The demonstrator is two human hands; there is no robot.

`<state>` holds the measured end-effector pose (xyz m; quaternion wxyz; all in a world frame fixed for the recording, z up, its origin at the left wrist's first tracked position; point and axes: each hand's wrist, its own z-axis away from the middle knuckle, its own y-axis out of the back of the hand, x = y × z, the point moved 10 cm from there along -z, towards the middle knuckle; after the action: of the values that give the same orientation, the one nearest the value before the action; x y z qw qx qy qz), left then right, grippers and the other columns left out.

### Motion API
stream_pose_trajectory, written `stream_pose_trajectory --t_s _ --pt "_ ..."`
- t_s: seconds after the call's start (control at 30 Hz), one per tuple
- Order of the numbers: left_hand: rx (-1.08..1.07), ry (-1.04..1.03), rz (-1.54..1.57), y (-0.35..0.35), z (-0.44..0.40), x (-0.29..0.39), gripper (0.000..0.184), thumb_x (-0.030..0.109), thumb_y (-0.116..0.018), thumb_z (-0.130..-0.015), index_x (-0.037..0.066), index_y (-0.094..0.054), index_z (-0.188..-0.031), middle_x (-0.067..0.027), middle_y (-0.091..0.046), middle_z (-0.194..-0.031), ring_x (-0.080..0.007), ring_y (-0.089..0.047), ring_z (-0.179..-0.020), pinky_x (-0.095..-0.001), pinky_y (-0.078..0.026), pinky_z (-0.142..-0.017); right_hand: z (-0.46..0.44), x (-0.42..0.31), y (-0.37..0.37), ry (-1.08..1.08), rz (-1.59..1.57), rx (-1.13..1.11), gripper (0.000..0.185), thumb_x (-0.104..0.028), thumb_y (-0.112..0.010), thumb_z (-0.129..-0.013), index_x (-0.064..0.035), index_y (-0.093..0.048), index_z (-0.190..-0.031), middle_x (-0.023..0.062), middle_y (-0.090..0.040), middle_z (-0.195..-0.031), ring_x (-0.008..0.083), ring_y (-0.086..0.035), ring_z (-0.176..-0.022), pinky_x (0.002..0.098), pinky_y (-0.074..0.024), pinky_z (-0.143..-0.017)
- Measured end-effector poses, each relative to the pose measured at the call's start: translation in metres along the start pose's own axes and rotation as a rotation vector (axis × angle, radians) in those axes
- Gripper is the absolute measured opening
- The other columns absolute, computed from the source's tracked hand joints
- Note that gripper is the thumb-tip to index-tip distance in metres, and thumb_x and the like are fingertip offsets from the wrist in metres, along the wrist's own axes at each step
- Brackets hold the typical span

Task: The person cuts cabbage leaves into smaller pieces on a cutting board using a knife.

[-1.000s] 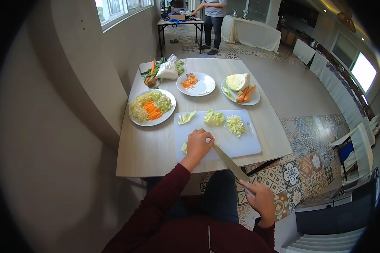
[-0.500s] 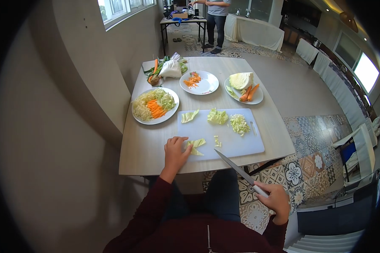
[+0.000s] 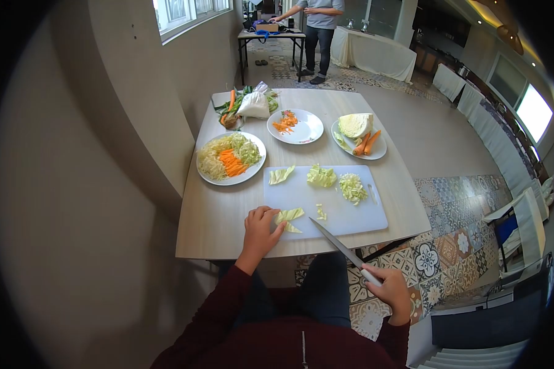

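My left hand (image 3: 261, 232) rests at the left front edge of the white cutting board (image 3: 351, 221), its fingers bent against cabbage strips (image 3: 290, 215). My right hand (image 3: 388, 288) is closed round the handle of a long knife (image 3: 341, 247), whose tip points at the board's front part. Small cut cabbage bits (image 3: 321, 212) lie just beyond the tip. Along the far part of the board are a flat leaf piece (image 3: 281, 175), a leaf bunch (image 3: 321, 176) and a chopped cabbage pile (image 3: 353, 189).
Behind the board stand a plate of shredded vegetables (image 3: 231, 158), a plate with carrot bits (image 3: 308, 128) and a plate holding a cabbage piece (image 3: 356, 125) and carrots (image 3: 367, 143). A white bag (image 3: 254, 104) lies at the back left. A person (image 3: 320, 31) stands by a far table.
My left hand has moved left from beside the knife tip to the cabbage strips, uncovering the small bits. The knife has drawn back slightly from its earlier place. The view has shifted.
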<state>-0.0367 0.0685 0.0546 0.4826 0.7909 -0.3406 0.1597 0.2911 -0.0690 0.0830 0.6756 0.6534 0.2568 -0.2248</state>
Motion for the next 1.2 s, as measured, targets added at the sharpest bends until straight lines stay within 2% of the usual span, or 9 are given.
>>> stream_pose_trajectory --t_s 0.03,0.23,0.53,0.63,0.67,0.9,1.03,1.07,1.2 --pt "0.001 -0.002 0.001 0.000 0.000 0.000 0.035 0.026 -0.076 -0.086 0.008 -0.070 -0.115 -0.0080 -0.062 -0.114 -0.0290 -0.054 -0.113 -0.0437 -0.040 -0.098 -0.001 0.001 -0.001 0.011 -0.011 0.012 0.048 -0.017 -0.074 -0.074 -0.0208 -0.075 -0.122 0.0172 -0.072 -0.082 0.0316 -0.069 -0.068 0.0362 -0.0536 -0.064" --pt "0.004 -0.005 -0.007 0.000 0.001 0.001 0.034 0.024 -0.076 -0.085 0.008 -0.070 -0.115 -0.0079 -0.061 -0.115 -0.0292 -0.054 -0.112 -0.0438 -0.040 -0.098 -0.008 -0.005 -0.006 0.002 -0.020 -0.003 0.048 -0.018 -0.074 -0.074 -0.0188 -0.074 -0.122 0.0186 -0.072 -0.083 0.0329 -0.070 -0.070 0.0378 -0.0544 -0.066" --pt "0.003 -0.006 -0.006 0.000 0.000 0.001 0.034 0.023 -0.076 -0.085 0.008 -0.069 -0.114 -0.0080 -0.061 -0.115 -0.0293 -0.053 -0.113 -0.0443 -0.040 -0.098 -0.024 -0.002 -0.009 0.059 0.023 0.115 0.048 -0.019 -0.075 -0.077 -0.0164 -0.072 -0.125 0.0206 -0.072 -0.088 0.0375 -0.069 -0.078 0.0411 -0.0548 -0.071" --pt "-0.006 -0.002 -0.008 0.000 0.001 0.002 0.034 0.023 -0.076 -0.085 0.008 -0.069 -0.114 -0.0081 -0.061 -0.115 -0.0293 -0.054 -0.112 -0.0443 -0.040 -0.098 -0.032 -0.002 -0.002 -0.005 0.049 0.119 0.049 -0.014 -0.075 -0.075 -0.0112 -0.072 -0.124 0.0236 -0.072 -0.092 0.0331 -0.072 -0.074 0.0353 -0.0546 -0.068" --pt "-0.008 0.002 -0.008 0.000 0.000 0.002 0.034 0.023 -0.076 -0.085 0.008 -0.069 -0.114 -0.0081 -0.061 -0.115 -0.0294 -0.054 -0.112 -0.0443 -0.040 -0.098 -0.033 0.001 -0.003 -0.025 0.044 0.092 0.048 -0.018 -0.073 -0.078 -0.0152 -0.071 -0.126 0.0217 -0.072 -0.094 0.0388 -0.070 -0.084 0.0435 -0.0551 -0.075" --pt "-0.010 -0.005 -0.011 -0.002 0.001 0.000 0.034 0.024 -0.076 -0.085 0.008 -0.070 -0.114 -0.0083 -0.061 -0.115 -0.0301 -0.054 -0.113 -0.0450 -0.040 -0.098 -0.036 0.014 0.011 0.032 0.087 0.200 0.049 -0.017 -0.074 -0.078 -0.0090 -0.069 -0.127 0.0225 -0.072 -0.098 0.0396 -0.070 -0.089 0.0437 -0.0557 -0.079" --pt "0.000 -0.011 -0.016 -0.001 0.002 0.001 0.034 0.024 -0.076 -0.085 0.008 -0.069 -0.114 -0.0084 -0.061 -0.115 -0.0300 -0.054 -0.113 -0.0451 -0.040 -0.098 -0.035 0.028 0.010 -0.138 -0.124 0.144 0.046 -0.011 -0.070 -0.084 -0.0002 -0.065 -0.129 0.0218 -0.071 -0.083 0.0274 -0.071 -0.066 0.0366 -0.0556 -0.065" --pt "0.000 -0.010 -0.016 -0.001 0.001 0.001 0.034 0.024 -0.076 -0.085 0.008 -0.069 -0.114 -0.0084 -0.060 -0.115 -0.0300 -0.054 -0.113 -0.0451 -0.040 -0.098 -0.033 0.033 0.004 -0.173 -0.287 0.134 0.046 -0.007 -0.067 -0.088 0.0013 -0.062 -0.133 0.0167 -0.071 -0.079 0.0171 -0.067 -0.057 0.0313 -0.0535 -0.057" --pt "-0.001 -0.013 -0.011 -0.002 0.001 0.001 0.034 0.024 -0.076 -0.085 0.008 -0.069 -0.115 -0.0085 -0.060 -0.115 -0.0299 -0.053 -0.113 -0.0453 -0.040 -0.098 -0.029 0.037 -0.008 -0.204 -0.396 0.120 0.048 -0.006 -0.065 -0.089 0.0008 -0.060 -0.136 0.0124 -0.071 -0.079 0.0136 -0.065 -0.057 0.0291 -0.0532 -0.055"
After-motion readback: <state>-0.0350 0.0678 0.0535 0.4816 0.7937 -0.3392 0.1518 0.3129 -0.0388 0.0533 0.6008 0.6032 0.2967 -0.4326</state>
